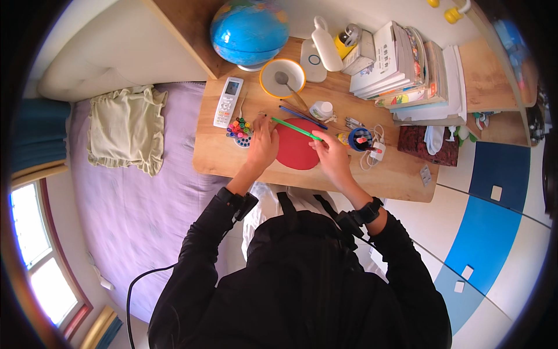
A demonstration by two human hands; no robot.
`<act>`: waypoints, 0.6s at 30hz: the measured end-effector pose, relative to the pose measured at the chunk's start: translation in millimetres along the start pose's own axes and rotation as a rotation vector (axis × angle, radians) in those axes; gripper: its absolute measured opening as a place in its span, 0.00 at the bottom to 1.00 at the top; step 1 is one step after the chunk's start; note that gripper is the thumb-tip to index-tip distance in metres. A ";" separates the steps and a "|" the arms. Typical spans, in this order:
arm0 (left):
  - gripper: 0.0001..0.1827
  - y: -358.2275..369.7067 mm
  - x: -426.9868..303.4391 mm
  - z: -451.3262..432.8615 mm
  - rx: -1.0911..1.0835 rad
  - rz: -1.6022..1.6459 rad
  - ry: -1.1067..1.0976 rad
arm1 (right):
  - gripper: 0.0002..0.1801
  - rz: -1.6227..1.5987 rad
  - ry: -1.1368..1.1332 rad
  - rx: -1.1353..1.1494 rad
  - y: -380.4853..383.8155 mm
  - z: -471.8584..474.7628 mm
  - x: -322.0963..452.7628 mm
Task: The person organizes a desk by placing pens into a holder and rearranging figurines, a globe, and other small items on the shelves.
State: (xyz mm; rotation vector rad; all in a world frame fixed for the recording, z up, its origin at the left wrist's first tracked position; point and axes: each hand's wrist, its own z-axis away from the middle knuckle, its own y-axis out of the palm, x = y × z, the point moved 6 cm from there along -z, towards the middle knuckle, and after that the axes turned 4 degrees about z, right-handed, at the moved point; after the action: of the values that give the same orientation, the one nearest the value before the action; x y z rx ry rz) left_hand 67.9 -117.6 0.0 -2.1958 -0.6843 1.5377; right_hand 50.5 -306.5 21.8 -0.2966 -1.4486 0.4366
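Observation:
A green pen [296, 127] spans the gap between my hands, over a round red mat [298, 148] on the wooden desk. My right hand [332, 158] pinches its right end between thumb and fingers. My left hand [263, 143] is raised near its other end; whether the fingertips hold anything is hard to tell. Left of that hand, coloured felt-tip pens [239, 127] stand upright in a holder [242, 141]. Two dark blue pens [304, 117] lie just beyond the mat. To the right of my right hand stands a blue pen cup [360, 139] with several pens.
A bowl [283, 78] with a spoon, a remote control [228, 102], a globe [250, 32] and a small white bottle [321, 110] stand or lie farther back. Stacked books [392, 65] occupy the back right. A white cable [369, 162] lies beside the pen cup, and a blister pack [425, 175] near the right edge.

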 end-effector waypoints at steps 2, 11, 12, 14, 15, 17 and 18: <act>0.19 -10.8 -1.4 7.2 -0.032 -0.004 0.056 | 0.12 0.051 -0.064 0.021 -8.3 0.6 31.2; 0.18 -29.1 3.3 40.6 0.180 0.218 -0.260 | 0.07 0.276 -0.253 0.098 -3.0 -10.7 100.0; 0.17 -30.8 6.4 43.0 0.190 0.204 -0.247 | 0.07 0.281 -0.263 0.114 3.0 -12.2 103.1; 0.15 -33.5 9.9 44.6 0.187 0.195 -0.221 | 0.06 0.291 -0.281 0.147 14.0 -15.2 107.8; 0.14 -36.8 10.1 43.1 0.174 0.196 -0.209 | 0.07 0.321 -0.305 0.141 18.4 -15.9 107.5; 0.14 -41.5 10.6 41.6 0.162 0.180 -0.195 | 0.07 0.381 -0.351 0.128 26.2 -16.6 104.3; 0.13 -43.1 10.8 41.4 0.164 0.164 -0.194 | 0.07 0.399 -0.347 0.129 28.6 -17.3 103.5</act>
State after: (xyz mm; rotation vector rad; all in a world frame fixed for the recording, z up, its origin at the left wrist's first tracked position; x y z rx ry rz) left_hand 24.4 -75.2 1.8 -2.0416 -0.4239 1.8377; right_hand 71.3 -232.6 98.8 -0.4228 -1.6927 0.9382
